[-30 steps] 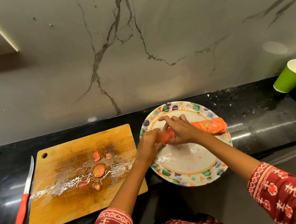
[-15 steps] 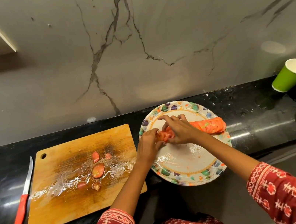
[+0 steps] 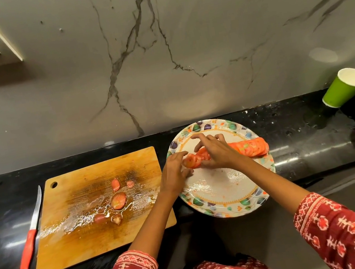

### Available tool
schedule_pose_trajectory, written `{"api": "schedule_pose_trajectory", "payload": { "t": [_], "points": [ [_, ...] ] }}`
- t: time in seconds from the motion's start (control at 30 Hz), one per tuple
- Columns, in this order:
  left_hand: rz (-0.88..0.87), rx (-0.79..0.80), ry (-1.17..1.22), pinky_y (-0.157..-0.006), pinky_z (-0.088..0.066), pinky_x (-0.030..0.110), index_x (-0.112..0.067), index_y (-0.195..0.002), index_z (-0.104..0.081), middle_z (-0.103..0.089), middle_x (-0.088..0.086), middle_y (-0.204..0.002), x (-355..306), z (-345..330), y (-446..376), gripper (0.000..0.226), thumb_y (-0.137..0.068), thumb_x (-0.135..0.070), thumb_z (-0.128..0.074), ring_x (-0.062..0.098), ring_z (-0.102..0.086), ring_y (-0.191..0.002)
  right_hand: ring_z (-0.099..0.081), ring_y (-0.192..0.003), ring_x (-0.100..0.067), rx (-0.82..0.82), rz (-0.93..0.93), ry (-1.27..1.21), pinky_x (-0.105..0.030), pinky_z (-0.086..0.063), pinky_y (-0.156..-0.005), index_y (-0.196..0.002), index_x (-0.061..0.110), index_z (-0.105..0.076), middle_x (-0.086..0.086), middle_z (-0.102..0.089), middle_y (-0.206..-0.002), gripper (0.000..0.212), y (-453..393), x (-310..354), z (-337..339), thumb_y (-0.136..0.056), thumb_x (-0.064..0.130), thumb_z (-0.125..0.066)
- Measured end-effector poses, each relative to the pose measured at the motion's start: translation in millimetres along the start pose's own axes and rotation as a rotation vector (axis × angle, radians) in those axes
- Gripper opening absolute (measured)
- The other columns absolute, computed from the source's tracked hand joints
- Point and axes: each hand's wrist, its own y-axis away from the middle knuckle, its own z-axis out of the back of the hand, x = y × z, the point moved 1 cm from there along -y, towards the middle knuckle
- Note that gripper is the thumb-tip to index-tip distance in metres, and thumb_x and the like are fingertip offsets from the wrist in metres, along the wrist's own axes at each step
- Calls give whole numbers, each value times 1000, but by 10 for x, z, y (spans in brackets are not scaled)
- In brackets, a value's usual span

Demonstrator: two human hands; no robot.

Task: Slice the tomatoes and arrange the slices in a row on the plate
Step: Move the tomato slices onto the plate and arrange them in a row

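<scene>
- Here, both hands meet over the plate on the counter.
- Right hand, fingers curled, grips the tomato slices in their row.
- Left hand, fingers straight, touches the row's end.

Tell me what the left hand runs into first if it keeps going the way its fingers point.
The left hand points right, toward the row of tomato slices on the plate. It would meet the row's near end slice at once; its fingertips look about touching it already, beside the right hand.
</scene>
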Motion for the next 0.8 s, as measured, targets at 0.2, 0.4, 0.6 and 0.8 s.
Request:
{"api": "schedule_pose_trajectory", "payload": {
  "t": [0.2, 0.4, 0.6, 0.8],
  "points": [
    [-35, -190, -24, -87, -44, 28, -8, -114, -60, -62, 10, -110, 105, 223, 144, 37, -78, -5, -68, 26, -54, -105, -45, -118, -20, -69, -50, -85, -33, -23, -93, -141, 21, -25, 1, -55, -122, 70, 42, 76, 2, -83, 29, -64],
    [38, -362, -62, -93, -36, 26, -11, -110, -62, -61, 7, -112, 413, 713, 491, 27, -84, -6, -62, 20, -50, -112, -50, -113, -22, -100, 7, -111, -39, -34, -95, -128, 16, -42, -2, -60, -117, 50, -25, 505, -113, -84, 20, -65],
    [232, -433, -117, -85, -41, 28, -10, -107, -64, -65, 9, -105, 975, 1228, 1019, 23, -84, -6, -61, 25, -56, -103, -60, -98, -24, -88, 132, -127, -41, -49, -83, -117, 9, -52, -8, -64, -106, 37, -125, 1061, -434, -83, 17, -65],
    [370, -360, -136, -83, -47, 30, -7, -108, -64, -67, 8, -104, 1287, 1537, 1438, 28, -81, -1, -63, 23, -62, -97, -62, -96, -21, 4, 212, -128, -35, -50, -85, -114, 7, -56, -9, -66, -105, 30, -236, 1580, -727, -85, 14, -64]
  ]
}}
